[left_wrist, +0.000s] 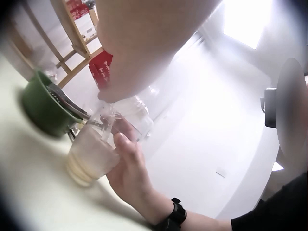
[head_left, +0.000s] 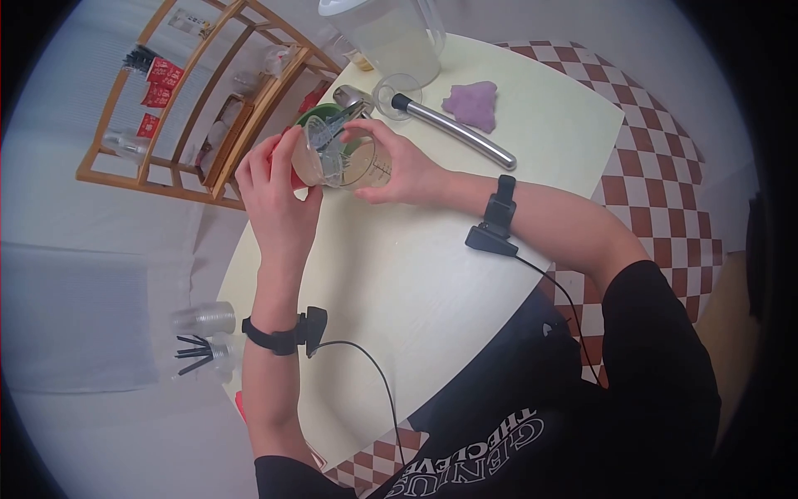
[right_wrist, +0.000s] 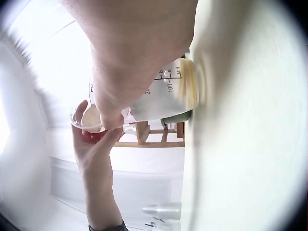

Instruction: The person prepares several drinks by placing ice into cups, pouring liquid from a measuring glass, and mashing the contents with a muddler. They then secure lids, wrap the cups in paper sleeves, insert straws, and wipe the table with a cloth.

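My left hand (head_left: 278,170) grips a tilted red cup (left_wrist: 102,70) with white print. Its pale inside (right_wrist: 91,119) shows in the right wrist view, and clear plastic overlaps its mouth. My right hand (head_left: 403,166) holds a clear measuring cup (right_wrist: 166,91) with black scale marks, thumb and fingers around its side. Something pale yellow lies in the bottom of the measuring cup. The two mouths meet or overlap between the hands in the head view. Just behind, a green bowl (left_wrist: 48,106) has metal tongs (left_wrist: 72,103) leaning in it.
A steel muddler (head_left: 457,133), a purple cloth (head_left: 471,106) and a clear pitcher (head_left: 391,41) are on the table's far side. A wooden shelf (head_left: 224,133) stands at the left. Stacked plastic cups (head_left: 205,318) and black straws (head_left: 195,358) sit by the left edge.
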